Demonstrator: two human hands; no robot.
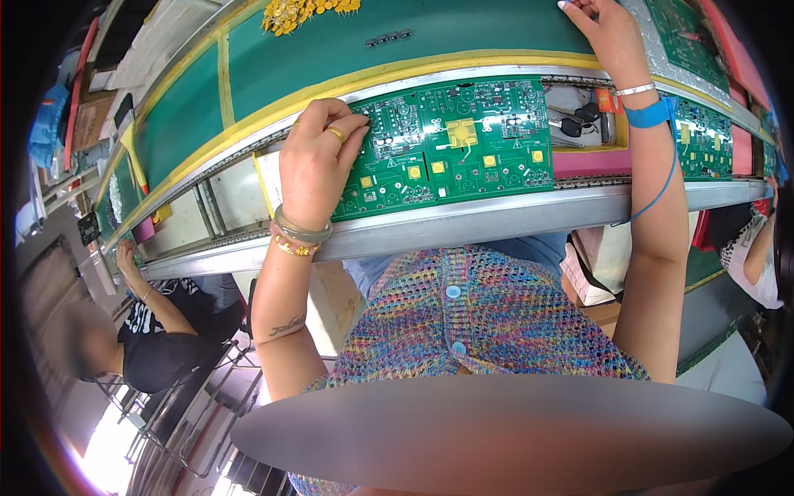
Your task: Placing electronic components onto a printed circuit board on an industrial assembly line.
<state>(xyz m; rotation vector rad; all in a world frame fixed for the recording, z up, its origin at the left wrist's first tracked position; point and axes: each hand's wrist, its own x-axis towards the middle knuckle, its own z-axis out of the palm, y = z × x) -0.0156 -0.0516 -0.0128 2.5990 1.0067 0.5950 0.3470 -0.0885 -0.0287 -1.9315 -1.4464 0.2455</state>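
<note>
A green circuit board [488,169] carries yellow square parts and many small components. It lies between the conveyor rails in front of me. My left hand [318,161] is over the board's left end, with its thumb and fingertips drawn together at the upper left. Whatever those fingertips hold, if anything, is too small to make out. My right hand [610,33] reaches past the board, over the far right of the green work surface [488,37]. The picture's upper edge cuts off part of its fingers. A blue wrist strap [649,114] with a cord is on my right wrist.
Yellow round components [302,12] lie piled at the far left, and a black strip-like part [389,38] lies nearer the middle. Metal rails [430,215] run across. More boards [703,140] sit to the right. A co-worker's arm [169,312] is at the left.
</note>
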